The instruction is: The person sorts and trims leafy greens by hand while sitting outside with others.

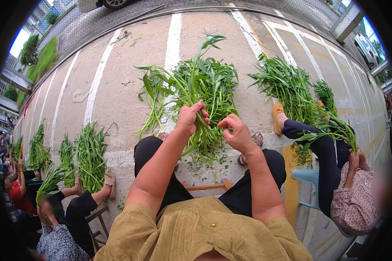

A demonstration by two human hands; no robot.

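Observation:
My left hand (193, 118) is closed around a bunch of long-stemmed leafy greens (191, 86), held by the stems, with leaves pointing away from me and stem ends towards me. My right hand (235, 132) is raised just right of the stem ends, its fingers curled; whether a small piece is between thumb and forefinger cannot be told. Beneath both hands lies a large heap of the same greens (217, 80) on the paved ground. A smaller loose pile (153, 104) lies to its left. Torn leaf bits (212, 166) are scattered near my feet.
At the right, a person (356, 192) on a blue plastic stool (305, 176) holds greens beside another heap (287, 88). At the left, a seated person (62, 238) holds a bunch near more piles (90, 156). A wire-mesh fence (143, 13) runs along the far side.

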